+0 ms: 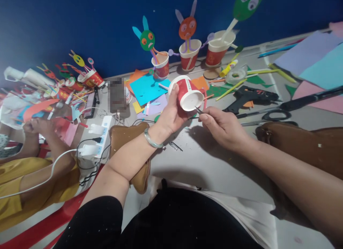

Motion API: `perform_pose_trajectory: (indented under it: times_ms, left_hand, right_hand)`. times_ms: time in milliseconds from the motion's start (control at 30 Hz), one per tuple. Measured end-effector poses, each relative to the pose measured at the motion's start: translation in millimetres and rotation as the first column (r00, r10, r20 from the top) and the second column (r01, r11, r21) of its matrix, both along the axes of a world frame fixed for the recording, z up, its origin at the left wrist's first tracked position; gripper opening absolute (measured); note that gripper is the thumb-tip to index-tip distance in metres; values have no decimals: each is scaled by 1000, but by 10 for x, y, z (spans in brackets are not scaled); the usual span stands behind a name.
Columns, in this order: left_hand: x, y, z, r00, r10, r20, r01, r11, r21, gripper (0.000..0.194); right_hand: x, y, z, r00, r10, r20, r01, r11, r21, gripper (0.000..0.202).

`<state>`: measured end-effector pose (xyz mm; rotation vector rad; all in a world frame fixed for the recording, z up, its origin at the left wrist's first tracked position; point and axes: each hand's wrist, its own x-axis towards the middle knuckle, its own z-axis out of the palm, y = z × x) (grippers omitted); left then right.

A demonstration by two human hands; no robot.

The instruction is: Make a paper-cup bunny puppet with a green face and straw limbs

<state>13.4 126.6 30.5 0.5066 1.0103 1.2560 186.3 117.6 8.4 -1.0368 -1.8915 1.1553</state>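
My left hand [174, 116] is closed around a red and white paper cup [187, 85], tipped so its white base faces toward me and to the right. In my right hand [221, 129] is a thin dark pointed tool [197, 109], pinched between thumb and fingers; its tip meets the cup's base. Whether it has gone through the base I cannot tell, and most of the tool is hidden by my fingers. A pale stick [163, 86] and an orange strip [209, 96] show at either side of the cup.
Paper-cup figures [160, 65] line the blue wall. Blue paper [150, 90] lies behind my left hand. To the right are a black glue gun [250, 97], scissors [277, 115] and a tape roll [235, 74]. A power strip [103, 136] and another person's hands [37, 127] are left.
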Motion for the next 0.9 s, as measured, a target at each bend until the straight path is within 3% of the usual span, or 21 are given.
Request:
perform_pose_trajectory:
  times_ms: [333,667,800,833,900]
  left_hand:
    - [12,16,-150,998,-22,-60,25,998,61,67]
    - [42,-25,-139,998,-32,-49,36,996,81,56]
    - [37,-16,-206,997,-6,-72,15,991,130,56]
    - [41,-15,-213,995,16,-94,-4,992,124,58]
    - [53,-15,-213,988,61,-140,-46,993,110,59]
  right_hand:
    - [-12,17,-29,998,-59,7,59,998,7,63]
    - [-34,66,-43,996,-58,-74,54,997,-55,58]
    - [-58,74,-61,987,-28,-158,-10,972,-234,62]
    - [-68,71,-57,979,-29,-204,-42,942,-334,61]
    - [-85,60,-31,951,-55,-303,-131,818,-560,56]
